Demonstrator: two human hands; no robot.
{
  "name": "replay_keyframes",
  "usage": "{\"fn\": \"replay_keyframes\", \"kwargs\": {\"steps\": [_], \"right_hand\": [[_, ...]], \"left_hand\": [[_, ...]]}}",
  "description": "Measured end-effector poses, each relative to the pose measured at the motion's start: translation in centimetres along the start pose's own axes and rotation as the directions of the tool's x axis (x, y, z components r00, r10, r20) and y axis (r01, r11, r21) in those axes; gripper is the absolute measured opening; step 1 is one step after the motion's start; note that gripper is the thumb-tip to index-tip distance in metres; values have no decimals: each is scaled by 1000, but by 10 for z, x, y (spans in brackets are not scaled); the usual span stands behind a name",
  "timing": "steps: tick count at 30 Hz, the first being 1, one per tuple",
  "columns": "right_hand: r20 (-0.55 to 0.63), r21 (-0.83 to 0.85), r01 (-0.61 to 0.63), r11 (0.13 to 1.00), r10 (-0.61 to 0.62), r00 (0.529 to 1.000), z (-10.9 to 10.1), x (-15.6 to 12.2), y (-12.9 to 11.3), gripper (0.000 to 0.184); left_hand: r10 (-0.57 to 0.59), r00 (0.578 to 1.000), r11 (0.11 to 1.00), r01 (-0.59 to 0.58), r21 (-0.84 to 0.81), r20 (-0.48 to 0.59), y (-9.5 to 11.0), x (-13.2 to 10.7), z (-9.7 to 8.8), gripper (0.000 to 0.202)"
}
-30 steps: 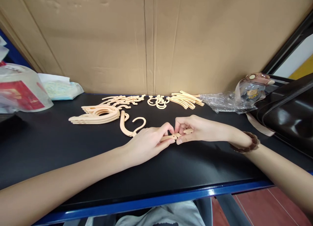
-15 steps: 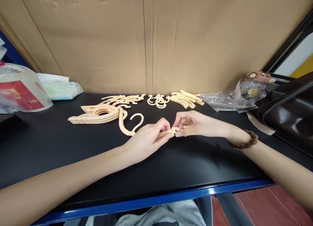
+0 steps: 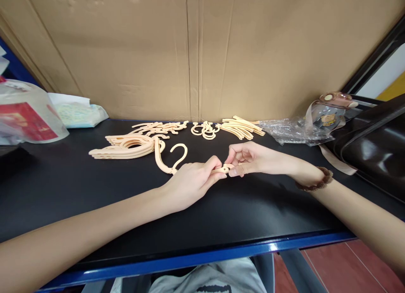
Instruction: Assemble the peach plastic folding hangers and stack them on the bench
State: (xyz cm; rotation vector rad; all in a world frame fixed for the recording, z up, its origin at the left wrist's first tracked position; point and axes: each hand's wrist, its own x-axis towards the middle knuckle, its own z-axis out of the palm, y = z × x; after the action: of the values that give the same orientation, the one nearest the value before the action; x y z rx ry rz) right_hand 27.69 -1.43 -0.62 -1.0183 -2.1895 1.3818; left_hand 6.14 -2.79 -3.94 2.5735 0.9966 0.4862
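Observation:
My left hand point(image 3: 191, 185) is closed on a cream plastic clothes hanger point(image 3: 160, 160). Its hook and one curved arm stick out to the left, while the far end shows between my fingertips. Close by on the right, my right hand point(image 3: 257, 158) pinches a cream hanger piece point(image 3: 230, 166) against that end. My fingers cover most of this piece, and I cannot tell whether the two are locked together. Behind my left hand lies a stack of cream hangers point(image 3: 126, 151) on the black tabletop point(image 3: 202, 219).
Along the cardboard at the back are loose hanger arms point(image 3: 161, 127), several hooks point(image 3: 209, 134) and a pile of thin strips point(image 3: 242, 127). Crumpled clear plastic point(image 3: 284, 130), a bottle point(image 3: 329, 113) and a dark bag point(image 3: 376, 145) stand right. Left are a translucent container point(image 3: 34, 115) and a wipes pack point(image 3: 79, 115).
My right fingers have shifted slightly and cover more of the hanger piece. Both hands stay together at the hanger's end; otherwise the scene looks the same.

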Motion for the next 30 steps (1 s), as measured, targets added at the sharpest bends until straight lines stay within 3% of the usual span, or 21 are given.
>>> {"fn": "replay_keyframes", "kwargs": {"steps": [21, 30], "right_hand": [[73, 20, -67, 998, 65, 995, -2, -1, 3, 24], [66, 53, 26, 998, -29, 997, 5, 1, 9, 24]], "left_hand": [[-39, 999, 998, 40, -55, 11, -1, -3, 1, 22], [-32, 999, 996, 35, -82, 32, -4, -3, 2, 23]]}}
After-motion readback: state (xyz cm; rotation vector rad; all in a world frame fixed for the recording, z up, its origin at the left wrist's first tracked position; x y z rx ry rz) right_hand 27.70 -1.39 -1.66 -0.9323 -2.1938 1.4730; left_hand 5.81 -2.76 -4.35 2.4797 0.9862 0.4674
